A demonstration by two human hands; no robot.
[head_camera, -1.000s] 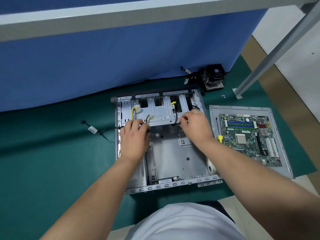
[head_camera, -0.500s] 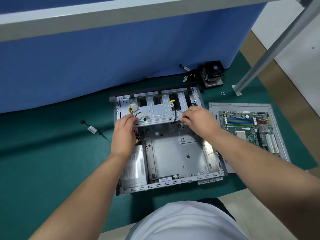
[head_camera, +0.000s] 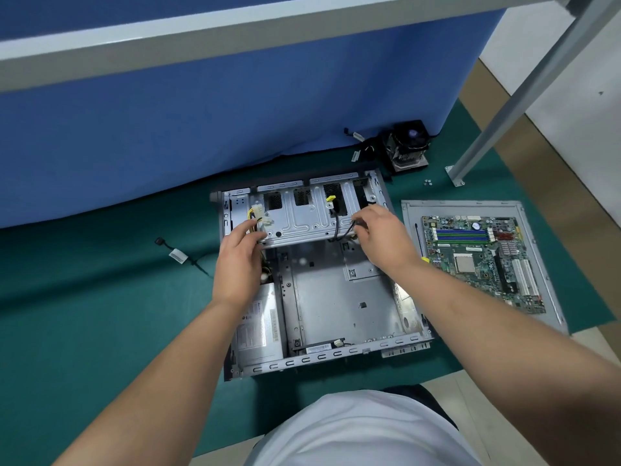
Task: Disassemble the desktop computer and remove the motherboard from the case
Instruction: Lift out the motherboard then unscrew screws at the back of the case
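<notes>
The open grey computer case (head_camera: 339,297) lies on the green mat, its floor bare. A hinged metal drive cage (head_camera: 302,216) at the far end of the case is tilted up. My left hand (head_camera: 237,264) grips the cage's near left edge, beside a bundle of yellow and white power connectors (head_camera: 258,216). My right hand (head_camera: 379,237) pinches a black cable (head_camera: 336,230) at the cage's right end. The green motherboard (head_camera: 480,257) rests outside the case on the grey side panel (head_camera: 413,213), to the right. A silver power supply (head_camera: 258,327) sits in the case's near left corner.
A CPU cooler with fan (head_camera: 408,146) stands by the blue partition (head_camera: 235,112) behind the case. A loose tagged cable (head_camera: 178,255) lies left of the case. Small screws (head_camera: 427,182) rest near a metal table leg (head_camera: 477,146). A yellow screwdriver handle (head_camera: 425,260) peeks out by my right wrist.
The drive cage has swung upward from lying nearly flat to tilted up. Both hands have moved farther away with it, and the case floor beneath shows more.
</notes>
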